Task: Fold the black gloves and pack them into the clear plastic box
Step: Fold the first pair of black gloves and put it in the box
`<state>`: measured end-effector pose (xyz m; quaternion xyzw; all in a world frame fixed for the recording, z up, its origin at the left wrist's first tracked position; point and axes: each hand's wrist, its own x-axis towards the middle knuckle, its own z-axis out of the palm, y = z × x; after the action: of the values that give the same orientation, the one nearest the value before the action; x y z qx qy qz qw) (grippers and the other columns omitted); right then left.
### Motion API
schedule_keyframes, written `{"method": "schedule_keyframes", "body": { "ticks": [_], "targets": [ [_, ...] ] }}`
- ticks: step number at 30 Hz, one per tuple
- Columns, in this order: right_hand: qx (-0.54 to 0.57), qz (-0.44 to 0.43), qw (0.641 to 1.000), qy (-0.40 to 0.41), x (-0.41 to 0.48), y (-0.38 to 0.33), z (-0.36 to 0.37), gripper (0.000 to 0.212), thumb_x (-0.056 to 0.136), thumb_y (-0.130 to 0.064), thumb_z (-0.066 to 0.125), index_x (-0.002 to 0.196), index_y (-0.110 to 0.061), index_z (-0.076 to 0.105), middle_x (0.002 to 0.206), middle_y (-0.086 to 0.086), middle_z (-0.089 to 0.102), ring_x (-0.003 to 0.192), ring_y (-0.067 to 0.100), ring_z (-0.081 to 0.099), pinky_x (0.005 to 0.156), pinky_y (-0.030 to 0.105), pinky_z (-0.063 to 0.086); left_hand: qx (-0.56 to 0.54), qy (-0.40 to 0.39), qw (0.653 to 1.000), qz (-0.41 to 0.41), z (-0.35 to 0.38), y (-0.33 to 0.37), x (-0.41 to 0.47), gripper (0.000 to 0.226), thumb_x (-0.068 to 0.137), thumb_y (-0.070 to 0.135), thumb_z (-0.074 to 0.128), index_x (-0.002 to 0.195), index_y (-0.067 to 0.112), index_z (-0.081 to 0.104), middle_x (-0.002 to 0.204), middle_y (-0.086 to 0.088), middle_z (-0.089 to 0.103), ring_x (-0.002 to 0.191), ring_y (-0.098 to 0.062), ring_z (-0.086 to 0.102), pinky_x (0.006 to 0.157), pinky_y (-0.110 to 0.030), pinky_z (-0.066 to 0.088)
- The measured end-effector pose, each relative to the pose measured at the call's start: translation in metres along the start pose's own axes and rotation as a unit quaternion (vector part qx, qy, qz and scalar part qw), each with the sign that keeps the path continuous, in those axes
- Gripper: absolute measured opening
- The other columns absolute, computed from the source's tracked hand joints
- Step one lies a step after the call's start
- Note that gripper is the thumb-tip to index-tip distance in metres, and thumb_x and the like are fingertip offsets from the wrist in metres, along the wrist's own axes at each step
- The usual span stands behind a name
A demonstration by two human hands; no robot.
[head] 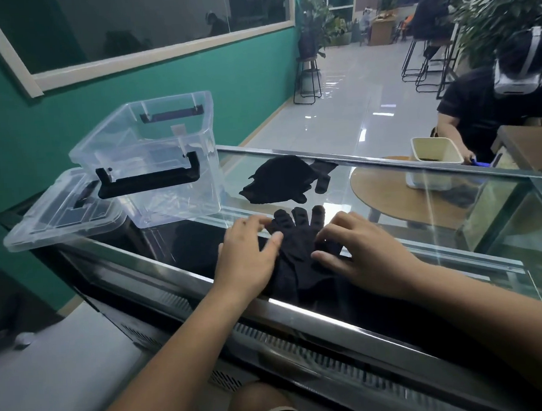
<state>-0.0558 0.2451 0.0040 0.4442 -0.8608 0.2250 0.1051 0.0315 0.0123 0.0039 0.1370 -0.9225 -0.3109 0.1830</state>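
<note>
Black glove (300,257), flat on counter (160,267) before clear plastic box (154,158). Left hand (250,259), right hand (363,260): fingers spread, pressing it, gripping nothing. Glove pile (281,179) right of box

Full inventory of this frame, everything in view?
glove: 1, black, flat on counter under both hands
glove pile: count unclear, black, counter, behind that glove
box: 1, clear, black handles, counter left, open
lid: 1, clear, left of box
counter: 1, glass top, nearest
table: 1, wood, round, beyond counter
bin: 1, beige, on table
person: 1, black shirt, white headset, far right
plants: several, green, background
left hand: 1, pressing glove's left side
right hand: 1, on glove's right side
</note>
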Motion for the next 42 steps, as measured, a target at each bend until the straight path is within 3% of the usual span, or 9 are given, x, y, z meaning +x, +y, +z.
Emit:
{"method": "schedule_keyframes", "body": {
  "ticks": [4, 13, 16, 19, 25, 30, 34, 38, 42],
  "targets": [
    [-0.010, -0.003, 1.000, 0.000, 0.004, 0.003, 0.006, 0.038, 0.098, -0.066, 0.052, 0.108, -0.032, 0.066, 0.105, -0.009, 0.056, 0.101, 0.015, 0.051, 0.086, 0.028, 0.042, -0.010, 0.013, 0.999, -0.051, -0.002, -0.011, 0.026, 0.026, 0.106, 0.032, 0.065, 0.128, 0.020, 0.067, 0.129, 0.003, 0.061, 0.126, -0.024, 0.060, 0.112, -0.044, 0.050],
    [-0.004, -0.008, 1.000, 0.004, 0.005, 0.003, 0.008, 0.037, 0.096, -0.064, 0.054, 0.109, -0.031, 0.065, 0.106, -0.009, 0.057, 0.100, 0.015, 0.049, 0.088, 0.028, 0.039, 0.028, -0.010, 0.995, -0.095, 0.003, -0.008, 0.044, 0.008, 0.098, 0.035, 0.069, 0.101, 0.028, 0.072, 0.124, 0.000, 0.062, 0.125, -0.025, 0.058, 0.110, -0.047, 0.050],
    [-0.001, -0.009, 1.000, 0.003, 0.005, 0.003, 0.008, 0.038, 0.096, -0.065, 0.055, 0.109, -0.031, 0.065, 0.106, -0.009, 0.057, 0.100, 0.015, 0.048, 0.088, 0.029, 0.040, -0.012, -0.010, 0.993, -0.113, 0.000, -0.009, 0.049, 0.006, 0.093, 0.030, 0.073, 0.087, 0.030, 0.073, 0.110, 0.003, 0.072, 0.108, -0.021, 0.069, 0.094, -0.039, 0.058],
    [0.001, -0.009, 1.000, 0.002, 0.005, 0.004, 0.008, 0.038, 0.095, -0.065, 0.055, 0.109, -0.031, 0.064, 0.106, -0.010, 0.056, 0.101, 0.015, 0.048, 0.089, 0.030, 0.040, -0.107, 0.012, 0.986, -0.126, -0.003, -0.009, 0.051, 0.006, 0.094, 0.025, 0.076, 0.088, 0.023, 0.076, 0.092, 0.011, 0.075, 0.092, -0.012, 0.070, 0.075, -0.028, 0.051],
    [0.000, -0.012, 1.000, -0.004, 0.006, 0.003, 0.008, 0.037, 0.096, -0.064, 0.055, 0.111, -0.032, 0.064, 0.108, -0.012, 0.055, 0.102, 0.013, 0.047, 0.091, 0.031, 0.043, -0.066, 0.000, 0.993, -0.097, 0.001, -0.002, 0.051, 0.002, 0.091, 0.025, 0.075, 0.089, 0.025, 0.073, 0.088, 0.012, 0.073, 0.090, -0.015, 0.070, 0.090, -0.041, 0.060],
    [-0.007, -0.011, 1.000, -0.005, 0.005, 0.003, 0.008, 0.038, 0.096, -0.065, 0.055, 0.112, -0.032, 0.063, 0.110, -0.011, 0.054, 0.104, 0.014, 0.048, 0.093, 0.033, 0.045, -0.047, 0.028, 0.995, -0.084, 0.002, 0.000, 0.050, 0.013, 0.087, 0.027, 0.076, 0.094, 0.021, 0.067, 0.101, 0.007, 0.070, 0.098, -0.021, 0.068, 0.090, -0.040, 0.058],
    [-0.015, -0.011, 1.000, -0.006, 0.006, 0.002, 0.008, 0.038, 0.097, -0.064, 0.054, 0.114, -0.032, 0.063, 0.110, -0.011, 0.054, 0.104, 0.015, 0.048, 0.093, 0.035, 0.046, -0.066, 0.050, 0.997, -0.002, 0.003, -0.004, 0.043, 0.009, 0.093, 0.021, 0.070, 0.095, 0.029, 0.071, 0.107, 0.008, 0.066, 0.104, -0.020, 0.066, 0.094, -0.041, 0.055],
    [-0.021, -0.008, 1.000, -0.008, 0.006, 0.000, 0.007, 0.043, 0.096, -0.066, 0.053, 0.121, -0.032, 0.062, 0.111, -0.011, 0.054, 0.104, 0.015, 0.048, 0.094, 0.036, 0.047, -0.035, 0.002, 0.996, 0.076, 0.004, -0.009, 0.034, 0.013, 0.093, 0.042, 0.071, 0.100, 0.038, 0.080, 0.110, 0.017, 0.066, 0.116, -0.012, 0.061, 0.109, -0.049, 0.049],
    [-0.034, -0.007, 0.999, -0.019, 0.006, -0.001, 0.007, 0.048, 0.097, -0.066, 0.050, 0.128, -0.032, 0.063, 0.113, -0.009, 0.055, 0.107, 0.017, 0.050, 0.096, 0.037, 0.046, -0.007, -0.005, 0.998, 0.056, 0.002, -0.013, 0.031, 0.013, 0.089, 0.042, 0.071, 0.097, 0.033, 0.077, 0.107, 0.016, 0.067, 0.114, -0.012, 0.061, 0.108, -0.050, 0.049]
  ]
}}
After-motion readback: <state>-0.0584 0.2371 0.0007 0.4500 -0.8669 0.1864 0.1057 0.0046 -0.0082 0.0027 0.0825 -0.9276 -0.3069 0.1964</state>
